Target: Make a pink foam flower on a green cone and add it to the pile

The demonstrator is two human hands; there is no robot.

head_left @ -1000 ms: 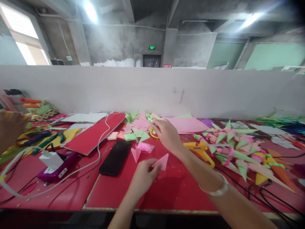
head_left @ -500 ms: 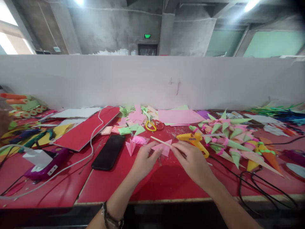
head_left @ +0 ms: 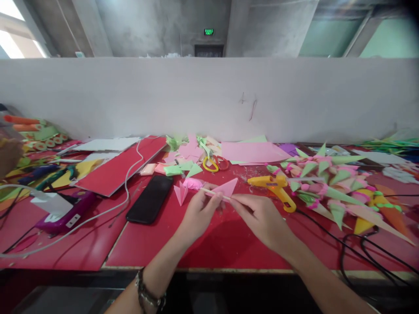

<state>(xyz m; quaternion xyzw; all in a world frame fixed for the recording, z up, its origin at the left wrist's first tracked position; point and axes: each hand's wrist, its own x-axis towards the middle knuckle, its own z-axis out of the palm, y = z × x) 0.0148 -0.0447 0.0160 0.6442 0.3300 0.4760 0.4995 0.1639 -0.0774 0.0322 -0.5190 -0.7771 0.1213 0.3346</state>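
Between my hands is a piece of pink paper [head_left: 228,186], its pointed corner rising up to the right. A thin pale stick [head_left: 209,191] lies slantwise against it. My left hand [head_left: 201,213] pinches the paper and the stick, thumb on top. The fingertips of my right hand [head_left: 257,216] close on the stick's right end. Just left of my left hand lie a folded pink paper piece [head_left: 180,193] and a bright pink lump [head_left: 192,184]. A yellow glue gun [head_left: 273,185] rests beyond my right hand.
A black phone [head_left: 150,199] lies left of my hands. Scissors [head_left: 210,164] and paper scraps [head_left: 190,152] are behind them. On the right is a heap of paper cones [head_left: 330,179], with a black cable [head_left: 343,253] before it. A purple power strip [head_left: 78,209] sits at left.
The pink paper has turned, so its point now rises to the right above the stick. My left thumb has come over the stick. The camera has tilted down slightly.
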